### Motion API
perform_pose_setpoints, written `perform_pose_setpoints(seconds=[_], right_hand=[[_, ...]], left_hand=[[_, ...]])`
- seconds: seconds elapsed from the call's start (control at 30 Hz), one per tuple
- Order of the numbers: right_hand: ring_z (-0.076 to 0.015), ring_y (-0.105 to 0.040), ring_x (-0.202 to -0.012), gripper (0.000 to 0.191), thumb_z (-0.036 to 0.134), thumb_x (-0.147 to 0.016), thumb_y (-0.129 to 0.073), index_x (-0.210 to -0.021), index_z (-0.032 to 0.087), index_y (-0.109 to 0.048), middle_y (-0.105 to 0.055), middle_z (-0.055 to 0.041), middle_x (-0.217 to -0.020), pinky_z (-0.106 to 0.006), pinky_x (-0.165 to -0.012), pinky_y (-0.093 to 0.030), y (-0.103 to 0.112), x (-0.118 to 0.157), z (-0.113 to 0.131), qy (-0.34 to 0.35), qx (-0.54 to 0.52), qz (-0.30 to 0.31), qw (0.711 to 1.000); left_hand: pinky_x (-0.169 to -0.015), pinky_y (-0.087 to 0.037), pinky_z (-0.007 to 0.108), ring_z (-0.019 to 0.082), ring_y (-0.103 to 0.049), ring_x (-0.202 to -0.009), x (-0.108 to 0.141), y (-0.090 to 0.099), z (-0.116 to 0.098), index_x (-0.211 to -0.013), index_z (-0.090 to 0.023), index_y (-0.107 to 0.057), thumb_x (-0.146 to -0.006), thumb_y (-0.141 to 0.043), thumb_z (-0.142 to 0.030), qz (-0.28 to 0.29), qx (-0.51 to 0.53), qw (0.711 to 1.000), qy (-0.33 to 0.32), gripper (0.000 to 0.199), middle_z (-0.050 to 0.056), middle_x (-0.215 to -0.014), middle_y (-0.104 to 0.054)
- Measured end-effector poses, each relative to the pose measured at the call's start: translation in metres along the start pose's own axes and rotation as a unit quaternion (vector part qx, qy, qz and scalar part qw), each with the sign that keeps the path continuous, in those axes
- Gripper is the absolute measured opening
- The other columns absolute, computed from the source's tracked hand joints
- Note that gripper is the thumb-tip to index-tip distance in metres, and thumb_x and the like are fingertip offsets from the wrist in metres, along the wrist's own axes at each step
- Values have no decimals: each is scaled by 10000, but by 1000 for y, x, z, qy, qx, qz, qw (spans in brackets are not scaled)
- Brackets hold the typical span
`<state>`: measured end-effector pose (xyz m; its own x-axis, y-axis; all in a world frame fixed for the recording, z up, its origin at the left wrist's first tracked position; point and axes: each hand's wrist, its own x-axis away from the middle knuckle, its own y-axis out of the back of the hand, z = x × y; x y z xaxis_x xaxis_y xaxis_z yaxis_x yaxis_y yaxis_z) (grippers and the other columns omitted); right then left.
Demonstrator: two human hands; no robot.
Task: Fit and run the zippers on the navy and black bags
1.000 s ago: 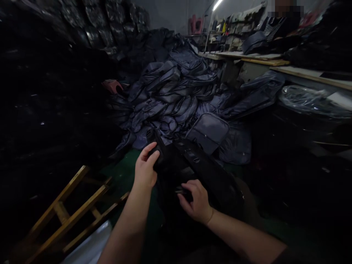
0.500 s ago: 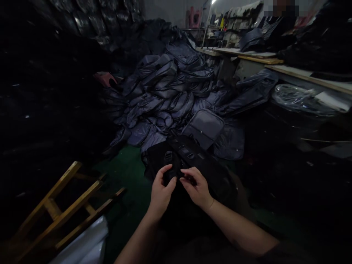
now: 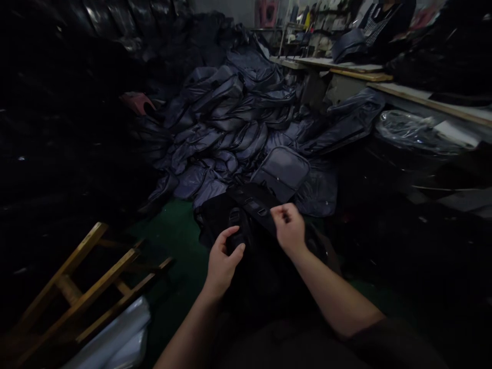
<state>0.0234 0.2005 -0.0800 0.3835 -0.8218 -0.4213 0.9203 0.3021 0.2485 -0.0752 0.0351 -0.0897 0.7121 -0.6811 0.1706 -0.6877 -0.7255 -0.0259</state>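
Note:
A black backpack point(image 3: 265, 261) lies in front of me, with shoulder straps and plastic buckles on its upper side. My left hand point(image 3: 223, 264) curls its thumb and fingers around dark material of the backpack, just below a buckle point(image 3: 234, 215). My right hand point(image 3: 289, 229) is closed in a pinch over the right strap point(image 3: 249, 201), beside another buckle point(image 3: 263, 211). Whatever lies between those right fingers is too dark to make out. Much of the backpack's lower part is lost in shadow.
A large heap of dark grey-blue bags point(image 3: 230, 113) fills the floor ahead. At left, a wooden frame point(image 3: 84, 287) lies near a pale plastic-like sheet point(image 3: 115, 338). Worktables point(image 3: 430, 100) run along the right, with a person point(image 3: 384, 25) behind. A pink stool point(image 3: 138, 102) stands left.
My right hand has moved up and right, away from my left, and its fingers have drawn together. The left hand keeps its curled shape. The view has tilted slightly down.

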Motion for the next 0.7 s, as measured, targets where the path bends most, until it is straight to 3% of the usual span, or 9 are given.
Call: perform_pose_setpoints(seconds=[0.07, 0.1, 0.17, 0.23, 0.3, 0.37, 0.53, 0.7], right_hand=[[-145, -545, -681, 233, 378, -853, -516, -822, 157, -583, -572, -13, -725, -283, -671, -450, 15, -13, -9, -83, 16, -92, 992], [-148, -547, -680, 262, 406, -841, -525, -831, 151, -580, -577, -15, -727, -284, -668, -449, 21, -16, -12, -108, 22, -99, 989], [-156, -559, -695, 296, 432, -795, -582, -874, 147, -581, -597, -24, -759, -286, -666, -452, 31, -13, -12, -123, 29, -32, 991], [-162, -574, -723, 320, 409, -761, -633, -952, 161, -569, -612, -28, -811, -286, -669, -463, 34, 1, -3, -109, 29, 77, 991], [-161, -587, -761, 308, 361, -781, -624, -1024, 189, -545, -616, -26, -869, -287, -683, -474, 30, 18, 11, -83, 31, 165, 982], [-154, -591, -786, 246, 319, -812, -595, -1030, 213, -547, -611, -21, -906, -283, -697, -477, 25, 31, 25, -47, 53, 216, 974], [-180, -573, -876, 197, 287, -825, -604, -1010, 219, -591, -610, -33, -927, -297, -741, -467, 14, 36, 40, 47, 144, 238, 959], [-186, -562, -890, 150, 274, -828, -613, -967, 219, -608, -623, -30, -913, -301, -762, -453, 11, 33, 39, 47, 174, 234, 955]], left_hand=[[-650, -497, 276, 166, -598, -724, 0, 0, 0, -1154, -246, -547, -691, -679, -295, -7, 8, 1000, 6, 484, 18, -869, -638], [-649, -499, 278, 166, -600, -722, -1, 0, 0, -1154, -248, -547, -692, -680, -295, -9, 14, 1000, 8, 484, 18, -872, -639], [-667, -505, 286, 170, -609, -743, -2, 0, 1, -1160, -253, -543, -696, -680, -292, -9, 32, 999, 10, 486, 21, -897, -645], [-688, -509, 297, 178, -619, -767, -4, 0, 3, -1167, -255, -539, -693, -682, -288, -7, 52, 999, 11, 496, 26, -921, -651], [-694, -509, 301, 182, -624, -768, -6, -1, 4, -1170, -252, -539, -684, -688, -284, -6, 61, 998, 12, 509, 26, -919, -655], [-683, -504, 293, 179, -622, -751, -7, -2, 5, -1169, -246, -540, -682, -689, -282, -7, 49, 999, 10, 511, 24, -897, -655], [-739, -498, 291, 184, -612, -824, -5, -5, 0, -1155, -228, -542, -699, -670, -283, -11, -17, 1000, -19, 477, 35, -958, -638], [-821, -481, 323, 191, -598, -915, -1, -7, -5, -1148, -222, -532, -728, -636, -289, -13, -82, 996, -44, 438, 36, -1037, -617]])
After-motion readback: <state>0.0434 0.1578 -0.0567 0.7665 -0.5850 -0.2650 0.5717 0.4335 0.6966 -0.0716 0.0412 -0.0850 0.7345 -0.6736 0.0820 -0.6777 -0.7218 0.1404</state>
